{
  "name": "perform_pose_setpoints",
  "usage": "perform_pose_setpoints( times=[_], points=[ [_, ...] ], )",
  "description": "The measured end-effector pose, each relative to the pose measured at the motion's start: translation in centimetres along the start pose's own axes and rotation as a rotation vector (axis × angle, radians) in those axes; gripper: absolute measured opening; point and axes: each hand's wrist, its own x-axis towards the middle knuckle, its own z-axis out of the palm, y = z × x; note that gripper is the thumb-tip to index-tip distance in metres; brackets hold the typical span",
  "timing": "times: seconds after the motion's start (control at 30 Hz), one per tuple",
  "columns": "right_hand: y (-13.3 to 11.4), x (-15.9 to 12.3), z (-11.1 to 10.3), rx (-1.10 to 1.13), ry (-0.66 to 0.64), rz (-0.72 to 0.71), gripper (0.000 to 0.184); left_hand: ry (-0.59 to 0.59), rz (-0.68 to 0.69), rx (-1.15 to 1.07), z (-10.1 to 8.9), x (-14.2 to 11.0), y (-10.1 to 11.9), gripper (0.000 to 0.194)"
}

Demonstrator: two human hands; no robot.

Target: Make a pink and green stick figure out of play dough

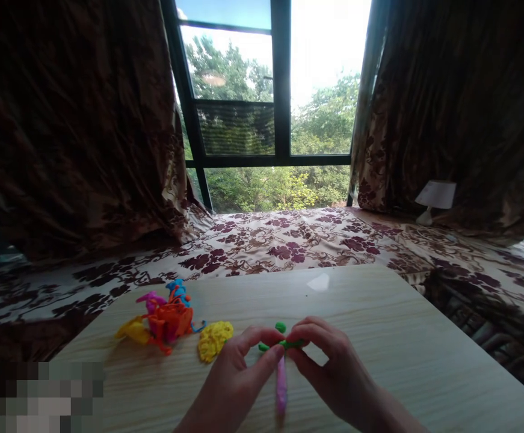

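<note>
My left hand [242, 373] and my right hand [332, 359] meet over the front middle of the table. Thumbs and forefingers of both pinch a thin strip of green modelling clay [295, 344], which lies crosswise between them. A small rounded green clay piece [280, 327] shows just beyond the fingertips. Below the strip a slim pink clay stick [281, 388] points toward me; the fingers hide where it meets the green. Left of my left hand sits a bumpy yellow clay lump [215, 341], with a speck of green at its right edge.
A pile of orange, pink, blue and yellow pieces [171, 322] lies at the left of the pale wooden table [379, 313]. Beyond are a flower-patterned cloth [284, 240], a window [282, 90], dark curtains [76, 120] and a small white-shaded lamp [436, 194].
</note>
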Motion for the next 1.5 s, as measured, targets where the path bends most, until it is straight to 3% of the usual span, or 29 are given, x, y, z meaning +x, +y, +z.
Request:
perform_pose_setpoints(
  times=[0.3,0.6,0.97,1.17,1.37,1.5],
  points=[
    [-0.1,-0.1,-0.1,-0.05,-0.059,-0.052,0.017,-0.071,-0.082,-0.117,-0.1,0.1,-0.7,0.028],
    [-0.4,-0.4,0.2,-0.086,-0.109,-0.053,0.013,-0.079,-0.11,-0.068,-0.1,-0.3,0.0,0.029],
    [-0.5,-0.6,0.4,-0.133,-0.169,-0.057,0.014,-0.211,-0.186,-0.203,-0.4,-0.6,0.4,0.024],
    [-1.0,-0.5,0.9,0.154,-0.123,0.119,0.011,-0.243,-0.247,-0.302,-0.7,-0.5,1.2,0.025],
    [-1.4,-0.3,0.7,0.685,-0.193,0.407,0.016,-0.27,-0.283,-0.458,-0.8,-0.7,1.5,0.016],
    [-0.1,0.1,-0.3,0.642,-0.116,0.494,0.018,-0.179,-0.269,-0.437,-1.9,-0.7,1.7,0.018]
  ],
)
